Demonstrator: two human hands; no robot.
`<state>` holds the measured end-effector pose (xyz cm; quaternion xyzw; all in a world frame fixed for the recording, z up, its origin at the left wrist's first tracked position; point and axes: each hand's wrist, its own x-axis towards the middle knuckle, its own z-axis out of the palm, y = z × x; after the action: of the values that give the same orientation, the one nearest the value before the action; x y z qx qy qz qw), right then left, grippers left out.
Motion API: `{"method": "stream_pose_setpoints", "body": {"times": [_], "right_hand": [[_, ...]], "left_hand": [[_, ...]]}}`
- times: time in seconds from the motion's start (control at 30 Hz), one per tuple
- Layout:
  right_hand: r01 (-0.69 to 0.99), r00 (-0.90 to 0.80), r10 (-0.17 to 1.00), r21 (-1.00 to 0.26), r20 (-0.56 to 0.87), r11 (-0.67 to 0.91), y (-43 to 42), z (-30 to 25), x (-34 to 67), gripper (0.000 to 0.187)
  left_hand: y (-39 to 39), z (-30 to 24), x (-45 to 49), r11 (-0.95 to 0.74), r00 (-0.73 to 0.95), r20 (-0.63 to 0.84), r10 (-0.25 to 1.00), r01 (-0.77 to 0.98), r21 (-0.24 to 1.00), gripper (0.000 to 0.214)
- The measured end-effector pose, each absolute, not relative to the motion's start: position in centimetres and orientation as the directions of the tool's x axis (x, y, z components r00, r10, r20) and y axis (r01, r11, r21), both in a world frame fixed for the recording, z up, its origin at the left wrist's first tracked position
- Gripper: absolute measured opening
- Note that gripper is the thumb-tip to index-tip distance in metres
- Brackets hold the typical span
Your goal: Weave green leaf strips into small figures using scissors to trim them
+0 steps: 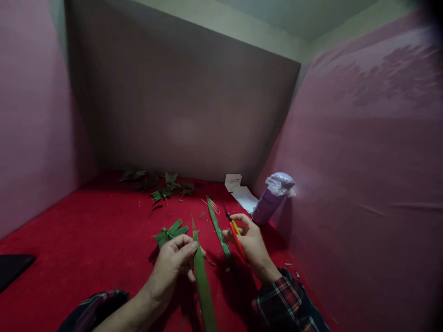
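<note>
My left hand [175, 258] pinches a long green leaf blade [203, 283] between thumb and fingers near its narrow tip. The blade runs down toward the bottom edge of the view. In my right hand [251, 240] is a pair of scissors [236, 234] with red and yellow handles, its dark blades pointing up and away from me. The scissors are apart from the leaf blade. Just beyond my left hand lies a bundle of folded green leaf pieces [170, 232]. Another long green strip [218, 226] lies on the red cloth between my hands.
Leafy sprigs [169, 182] lie at the back of the red cloth [114, 221]. White cards [245, 199] and a purple bottle [272, 200] with clear plastic around its top stand back right. A black flat object [15, 269] is at the left edge. Small leaf scraps are scattered about.
</note>
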<state>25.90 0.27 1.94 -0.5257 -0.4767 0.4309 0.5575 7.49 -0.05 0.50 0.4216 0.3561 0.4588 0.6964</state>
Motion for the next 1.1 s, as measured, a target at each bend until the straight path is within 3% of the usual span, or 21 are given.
{"method": "stream_pose_setpoints", "body": {"times": [0.17,0.33,0.5,0.7,0.93,1.1], "right_hand": [[-0.103,-0.177,0.973,-0.981,-0.147,-0.167,-1.6,1.5,22.5,0.05],[-0.209,-0.257,0.942,-0.939,-0.217,-0.273,-2.4,0.9,21.6,0.057],[-0.257,-0.26,0.938,-0.92,-0.228,-0.295,-1.6,1.2,23.1,0.054],[-0.322,-0.153,0.972,-0.92,-0.18,-0.221,-0.8,0.8,23.8,0.055],[-0.325,-0.028,0.994,-0.939,-0.105,-0.108,-0.3,0.9,24.0,0.054],[-0.279,0.016,0.998,-0.959,-0.064,-0.057,-0.4,0.5,23.4,0.052]], "left_hand": [[0.0,0.4,7.4,0.204,0.245,-0.129,0.961,-0.311,0.928,0.017],[0.1,0.2,7.5,0.221,0.173,-0.173,0.97,-0.316,0.923,0.016],[-0.7,0.4,7.6,0.319,0.377,-0.186,0.907,-0.327,0.89,0.024],[-2.1,-0.4,7.9,0.451,0.605,-0.244,0.758,-0.216,0.866,0.022],[-2.3,-1.8,8.4,0.487,0.639,-0.297,0.71,-0.14,0.862,0.027],[-1.4,0.0,7.4,0.378,0.462,-0.208,0.862,-0.313,0.871,0.02]]}}
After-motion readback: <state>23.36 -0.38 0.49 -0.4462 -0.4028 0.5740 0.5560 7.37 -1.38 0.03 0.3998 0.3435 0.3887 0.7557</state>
